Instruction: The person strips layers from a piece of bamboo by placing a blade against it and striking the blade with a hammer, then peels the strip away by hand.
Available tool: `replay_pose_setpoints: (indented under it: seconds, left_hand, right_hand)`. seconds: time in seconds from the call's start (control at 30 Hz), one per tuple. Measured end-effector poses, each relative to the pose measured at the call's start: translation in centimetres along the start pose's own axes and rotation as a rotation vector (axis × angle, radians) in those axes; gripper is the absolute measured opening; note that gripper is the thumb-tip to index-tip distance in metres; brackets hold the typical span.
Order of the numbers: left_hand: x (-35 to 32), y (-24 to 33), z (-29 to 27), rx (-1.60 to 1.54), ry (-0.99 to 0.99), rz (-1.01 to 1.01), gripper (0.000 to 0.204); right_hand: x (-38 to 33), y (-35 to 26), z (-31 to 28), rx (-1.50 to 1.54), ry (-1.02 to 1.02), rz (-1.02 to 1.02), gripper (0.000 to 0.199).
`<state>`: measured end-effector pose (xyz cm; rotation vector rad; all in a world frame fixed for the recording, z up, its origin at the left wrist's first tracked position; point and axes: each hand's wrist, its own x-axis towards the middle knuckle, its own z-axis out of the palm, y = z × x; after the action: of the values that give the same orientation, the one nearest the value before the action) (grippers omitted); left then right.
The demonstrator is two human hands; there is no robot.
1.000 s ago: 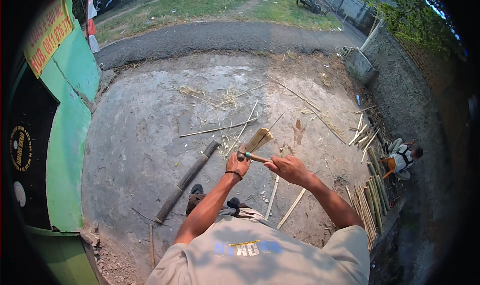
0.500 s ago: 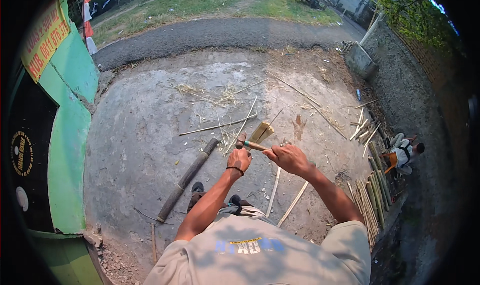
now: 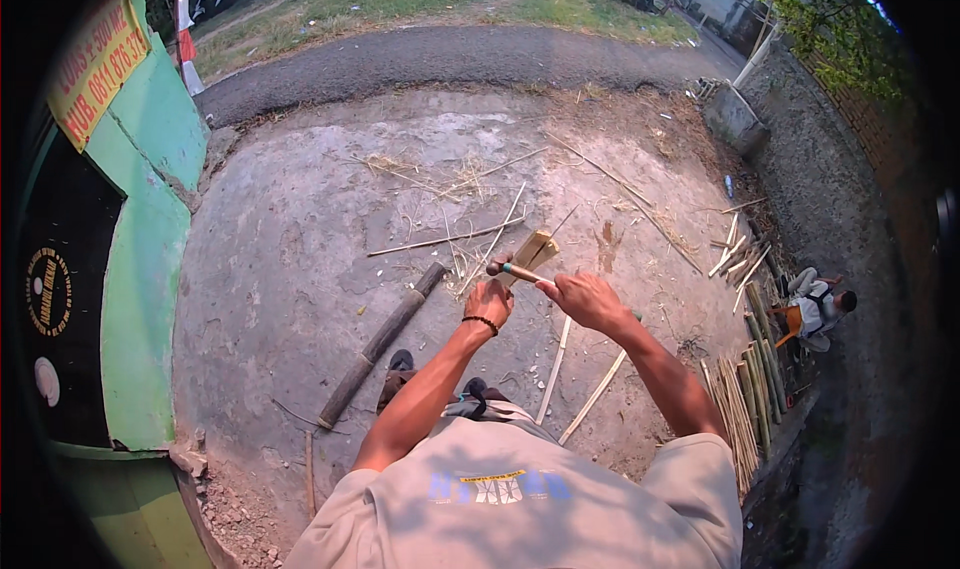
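Note:
I stand on a concrete yard. My left hand (image 3: 489, 302), with a dark bracelet at the wrist, grips a pale split bamboo piece (image 3: 530, 253) that points away from me. My right hand (image 3: 590, 299) holds a thin tool by its handle (image 3: 515, 270), laid across the near end of the bamboo piece; its blade is not visible. Both hands are close together above the ground in front of my chest.
A dark thick bamboo pole (image 3: 380, 341) lies on the ground to the left. Split strips (image 3: 553, 369) lie by my feet, and a stack of bamboo slats (image 3: 740, 399) at the right. A person (image 3: 815, 309) sits at the right edge. A green wall (image 3: 140, 269) stands left.
Both hands and the bamboo piece have risen slightly and stayed together; the view has shifted a little. Otherwise little differs.

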<state>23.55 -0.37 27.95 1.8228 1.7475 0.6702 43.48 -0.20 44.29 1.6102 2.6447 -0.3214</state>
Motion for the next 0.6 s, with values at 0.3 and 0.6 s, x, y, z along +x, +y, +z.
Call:
replay_pose_setpoints:
  seconds: [0.3, 0.6]
  left_hand:
    - [-1.9, 2.2, -5.5, 0.048, -0.157, -0.188, 0.024]
    - [-5.8, -6.1, -8.5, 0.225, -0.084, -0.167, 0.040]
  right_hand:
    - [-2.7, -3.8, -1.6, 0.453, 0.009, 0.002, 0.051]
    - [-9.1, -13.5, 13.8, 1.338, -0.002, 0.271, 0.040]
